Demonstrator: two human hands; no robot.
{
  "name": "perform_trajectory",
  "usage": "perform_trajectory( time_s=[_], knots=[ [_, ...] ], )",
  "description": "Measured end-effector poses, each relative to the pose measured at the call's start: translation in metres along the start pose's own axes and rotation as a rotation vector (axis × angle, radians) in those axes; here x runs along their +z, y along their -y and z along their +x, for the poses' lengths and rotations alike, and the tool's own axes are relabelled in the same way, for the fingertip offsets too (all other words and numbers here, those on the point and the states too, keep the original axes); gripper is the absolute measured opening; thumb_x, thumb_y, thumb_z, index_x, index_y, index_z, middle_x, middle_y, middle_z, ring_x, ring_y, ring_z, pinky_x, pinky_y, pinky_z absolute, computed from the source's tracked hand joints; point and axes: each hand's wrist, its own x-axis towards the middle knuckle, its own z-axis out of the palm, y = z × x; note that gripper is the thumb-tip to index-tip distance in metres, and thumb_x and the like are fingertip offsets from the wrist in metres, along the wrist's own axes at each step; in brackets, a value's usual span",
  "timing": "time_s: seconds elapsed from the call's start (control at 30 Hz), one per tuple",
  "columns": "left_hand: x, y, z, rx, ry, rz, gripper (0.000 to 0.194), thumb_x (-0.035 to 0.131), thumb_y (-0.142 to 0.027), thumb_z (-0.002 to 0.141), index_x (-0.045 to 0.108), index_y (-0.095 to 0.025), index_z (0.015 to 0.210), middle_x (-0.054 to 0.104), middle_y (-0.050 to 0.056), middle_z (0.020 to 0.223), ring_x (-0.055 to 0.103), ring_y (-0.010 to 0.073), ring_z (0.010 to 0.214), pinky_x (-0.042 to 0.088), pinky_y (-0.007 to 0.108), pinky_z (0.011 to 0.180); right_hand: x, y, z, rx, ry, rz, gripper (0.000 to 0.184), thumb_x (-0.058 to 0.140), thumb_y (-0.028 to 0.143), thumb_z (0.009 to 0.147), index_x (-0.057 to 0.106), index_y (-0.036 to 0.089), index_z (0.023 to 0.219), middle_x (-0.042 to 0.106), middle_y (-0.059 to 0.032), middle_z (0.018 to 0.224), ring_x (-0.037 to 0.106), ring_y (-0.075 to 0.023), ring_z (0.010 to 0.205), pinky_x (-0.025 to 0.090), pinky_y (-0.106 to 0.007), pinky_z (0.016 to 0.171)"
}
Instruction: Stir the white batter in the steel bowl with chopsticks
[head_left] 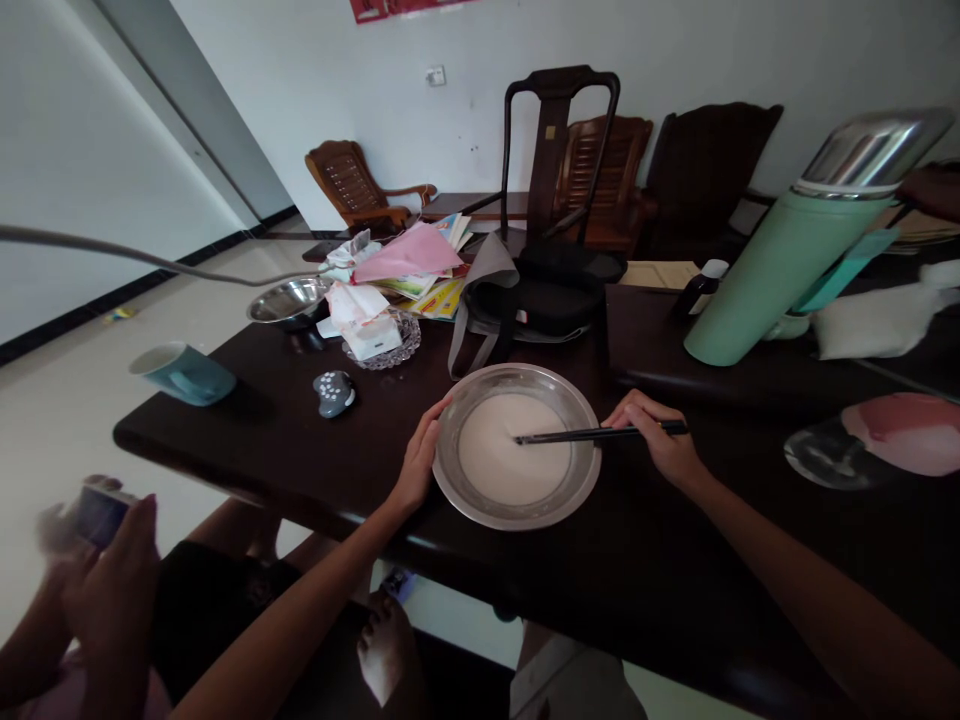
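Observation:
A round metal bowl (591,468) stands on the dark wooden table, with a smooth off-white liquid (502,465) in it. My left hand (420,455) holds the bowl by its left rim, fingers along the outer edge. Over the right rim, my right hand (656,435) is closed around black chopsticks (574,436). Their tips dip into the liquid near its middle, and a small ripple shows there. Whether both sticks are fully together I cannot tell.
A blue mug (184,374), a grey patterned object (334,393) and a tissue pack (373,335) on a glass dish lie left. Behind are a black bag (555,290) and papers (409,255). A green thermos (784,275) stands right. Another person's hands (112,560) hold a phone.

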Motion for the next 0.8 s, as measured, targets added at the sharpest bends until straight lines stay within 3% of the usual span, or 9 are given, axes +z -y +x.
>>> perform_trajectory(
  time_s=[0.13, 0.33, 0.5, 0.67, 0.8],
  knots=[
    [-0.0009, 0.0012, 0.0002, 0.012, -0.009, 0.014, 0.054, 0.039, -0.053, 0.094, 0.053, -0.020, 0.134, 0.052, 0.008, 0.144, 0.047, 0.0266, 0.132, 0.033, 0.043, 0.113, 0.0021, 0.0007, -0.0003, -0.033, 0.105, -0.050, 0.028, 0.053, 0.035, 0.095, 0.070, 0.024, 0.076, 0.071, -0.0039, 0.080, 0.062, -0.0201, 0.079, 0.048, -0.036, 0.076],
    [-0.0012, -0.0001, 0.0002, 0.016, 0.008, 0.035, 0.054, 0.037, -0.052, 0.095, 0.051, -0.020, 0.136, 0.052, 0.008, 0.144, 0.046, 0.0256, 0.133, 0.033, 0.042, 0.113, 0.0007, 0.0026, 0.0010, -0.004, -0.009, -0.014, 0.035, 0.050, 0.038, 0.096, 0.068, 0.023, 0.070, 0.068, -0.0035, 0.073, 0.063, -0.0190, 0.073, 0.048, -0.035, 0.071],
    [-0.0006, -0.0019, -0.0003, 0.001, -0.002, 0.034, 0.055, 0.037, -0.052, 0.094, 0.051, -0.018, 0.136, 0.052, 0.009, 0.144, 0.047, 0.0260, 0.132, 0.033, 0.042, 0.113, 0.0037, 0.0056, 0.0006, -0.027, 0.113, -0.071, 0.027, 0.054, 0.037, 0.094, 0.071, 0.024, 0.077, 0.071, -0.0045, 0.081, 0.064, -0.0212, 0.081, 0.049, -0.037, 0.077],
    [0.0002, -0.0054, -0.0007, -0.006, -0.002, 0.045, 0.055, 0.037, -0.053, 0.094, 0.052, -0.019, 0.135, 0.054, 0.009, 0.143, 0.048, 0.0261, 0.130, 0.035, 0.043, 0.111, 0.0011, 0.0059, 0.0008, 0.028, -0.010, -0.032, 0.036, 0.051, 0.041, 0.095, 0.067, 0.023, 0.068, 0.068, -0.0039, 0.073, 0.063, -0.0197, 0.072, 0.049, -0.036, 0.071],
    [-0.0001, -0.0061, -0.0007, 0.004, -0.012, 0.035, 0.053, 0.039, -0.051, 0.094, 0.053, -0.020, 0.134, 0.054, 0.007, 0.143, 0.047, 0.0259, 0.131, 0.033, 0.043, 0.113, 0.0029, 0.0057, 0.0003, -0.004, 0.101, -0.043, 0.032, 0.054, 0.042, 0.093, 0.070, 0.024, 0.073, 0.070, -0.0046, 0.078, 0.064, -0.0213, 0.078, 0.050, -0.037, 0.074]
  ],
)
